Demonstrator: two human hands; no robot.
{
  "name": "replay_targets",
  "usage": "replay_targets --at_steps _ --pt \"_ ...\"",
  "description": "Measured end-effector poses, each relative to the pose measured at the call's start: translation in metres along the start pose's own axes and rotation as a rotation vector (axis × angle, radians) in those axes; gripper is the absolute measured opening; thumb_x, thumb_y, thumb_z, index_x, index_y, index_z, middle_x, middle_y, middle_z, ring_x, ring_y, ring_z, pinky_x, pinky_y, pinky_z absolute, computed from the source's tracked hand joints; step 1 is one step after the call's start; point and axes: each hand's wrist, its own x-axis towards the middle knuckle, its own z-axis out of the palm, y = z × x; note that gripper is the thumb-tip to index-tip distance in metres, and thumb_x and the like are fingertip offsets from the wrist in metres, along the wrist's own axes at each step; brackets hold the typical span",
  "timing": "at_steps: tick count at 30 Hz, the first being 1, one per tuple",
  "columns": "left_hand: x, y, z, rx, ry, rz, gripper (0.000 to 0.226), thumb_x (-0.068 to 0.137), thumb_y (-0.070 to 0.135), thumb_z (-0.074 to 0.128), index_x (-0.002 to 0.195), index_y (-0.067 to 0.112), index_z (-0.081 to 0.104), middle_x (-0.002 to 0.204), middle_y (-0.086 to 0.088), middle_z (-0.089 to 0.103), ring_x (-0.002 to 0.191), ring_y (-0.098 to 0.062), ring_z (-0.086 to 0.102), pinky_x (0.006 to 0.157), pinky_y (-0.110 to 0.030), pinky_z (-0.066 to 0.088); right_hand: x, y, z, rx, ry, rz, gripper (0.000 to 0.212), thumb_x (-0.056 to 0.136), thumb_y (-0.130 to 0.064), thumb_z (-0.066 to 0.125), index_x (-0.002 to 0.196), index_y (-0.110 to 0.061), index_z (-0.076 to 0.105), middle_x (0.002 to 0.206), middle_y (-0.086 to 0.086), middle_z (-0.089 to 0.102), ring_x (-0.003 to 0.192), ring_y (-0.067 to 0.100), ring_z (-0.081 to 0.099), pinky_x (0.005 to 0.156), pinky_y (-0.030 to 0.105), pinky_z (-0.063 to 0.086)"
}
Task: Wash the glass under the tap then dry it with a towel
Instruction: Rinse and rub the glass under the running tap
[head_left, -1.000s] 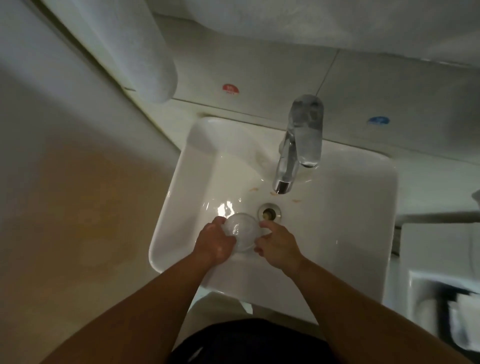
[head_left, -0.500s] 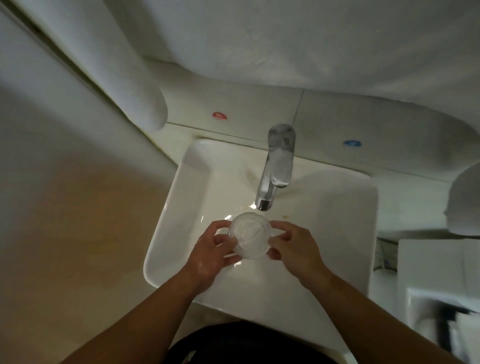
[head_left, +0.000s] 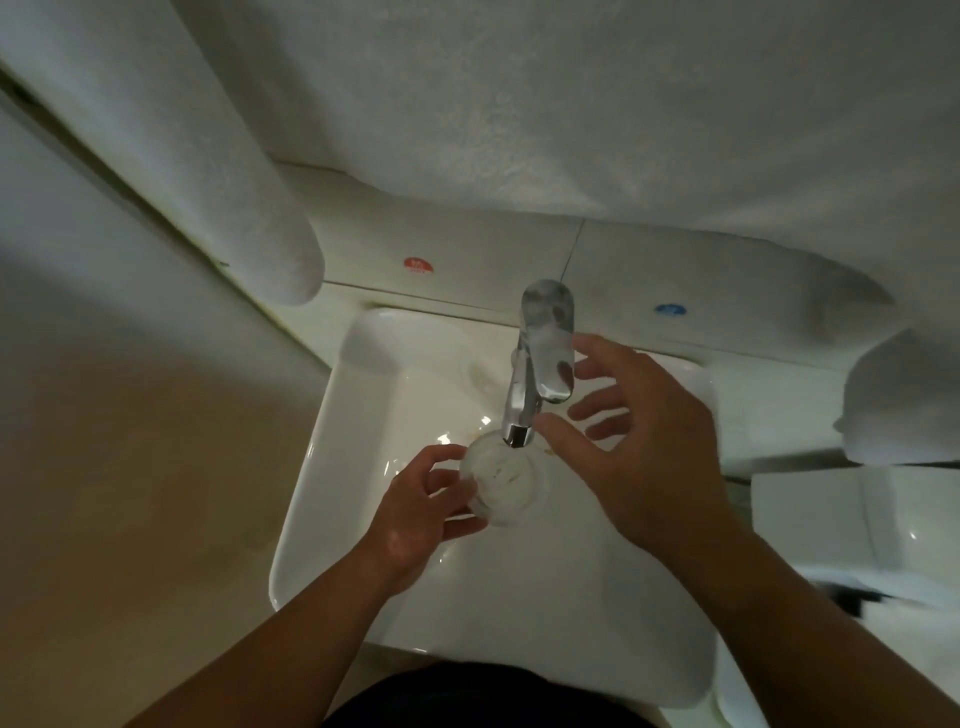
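Observation:
A clear glass (head_left: 501, 480) stands mouth up right under the spout of the chrome tap (head_left: 540, 358), over the white sink (head_left: 363, 415). My left hand (head_left: 421, 512) grips the glass from its left side. My right hand (head_left: 639, 441) is off the glass, fingers spread, hovering just right of the tap's lever and spout. Large white towels (head_left: 571, 104) hang above the sink along the wall. I cannot tell whether water is running.
A rolled white towel end (head_left: 249, 197) hangs at the upper left. A red dot (head_left: 418, 264) and a blue dot (head_left: 670, 310) mark the wall behind the tap. A white fixture (head_left: 857, 519) sits to the right. A tan wall is on the left.
My right hand let go of the glass and rose toward the tap lever. The left hand keeps the glass, now closer under the spout. The view tilted up.

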Motion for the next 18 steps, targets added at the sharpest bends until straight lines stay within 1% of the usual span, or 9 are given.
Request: replay_targets --at_steps 2,4,6,8,10,15,18 --pt "0.003 0.002 -0.004 -0.005 -0.01 -0.002 0.023 0.098 0.002 0.064 0.118 0.011 0.064 0.117 -0.032 0.065 0.09 -0.033 0.073 0.077 -0.041 0.064 0.003 -0.001 0.005 -0.065 0.048 -0.022 0.049 0.084 -0.043 0.079 0.128 -0.026 0.065 0.109 -0.011 0.07 0.082 0.0 0.066 0.074 0.02 0.06" --pt "0.005 0.004 -0.008 0.002 -0.025 0.002 0.022 0.097 0.002 0.065 0.116 0.014 0.065 0.116 -0.032 0.065 0.091 -0.034 0.074 0.076 -0.04 0.062 0.006 0.0 0.009 -0.125 0.073 -0.042 0.044 0.085 -0.043 0.076 0.123 -0.022 0.07 0.107 -0.007 0.071 0.078 0.0 0.063 0.076 0.022 0.059" --pt "0.007 0.006 -0.01 0.012 -0.045 0.006 0.022 0.097 0.003 0.065 0.115 0.016 0.066 0.111 -0.029 0.067 0.091 -0.034 0.075 0.078 -0.041 0.062 0.006 0.001 0.012 -0.153 0.086 -0.071 0.042 0.087 -0.042 0.074 0.122 -0.019 0.072 0.107 -0.004 0.072 0.079 0.004 0.062 0.075 0.024 0.059" --pt "0.007 0.009 -0.011 0.016 -0.056 0.014 0.022 0.097 0.003 0.065 0.114 0.016 0.066 0.106 -0.025 0.069 0.089 -0.033 0.075 0.079 -0.042 0.062 0.004 0.005 0.015 -0.226 0.121 -0.158 0.039 0.089 -0.039 0.073 0.12 -0.015 0.073 0.107 0.001 0.075 0.084 0.011 0.067 0.074 0.032 0.062" --pt "0.007 0.012 -0.01 0.025 -0.06 0.024 0.021 0.097 0.002 0.064 0.114 0.016 0.066 0.106 -0.028 0.069 0.087 -0.032 0.075 0.079 -0.043 0.062 0.002 0.009 0.018 -0.292 0.163 -0.229 0.038 0.09 -0.036 0.072 0.118 -0.011 0.074 0.108 0.005 0.077 0.088 0.018 0.071 0.075 0.041 0.064" --pt "0.006 0.018 -0.01 0.043 -0.067 0.037 0.021 0.097 0.002 0.065 0.115 0.013 0.066 0.108 -0.028 0.069 0.087 -0.032 0.075 0.081 -0.045 0.064 0.002 0.008 0.019 -0.316 0.258 -0.281 0.034 0.092 -0.033 0.068 0.114 -0.008 0.076 0.106 0.01 0.078 0.087 0.024 0.075 0.078 0.041 0.064" --pt "0.008 0.019 -0.011 0.053 -0.075 0.037 0.021 0.097 0.002 0.065 0.113 0.016 0.067 0.103 -0.022 0.072 0.089 -0.031 0.076 0.081 -0.044 0.063 0.009 0.003 0.016 -0.304 0.292 -0.303 0.034 0.091 -0.032 0.069 0.112 -0.007 0.078 0.104 0.01 0.079 0.085 0.024 0.075 0.078 0.038 0.063"
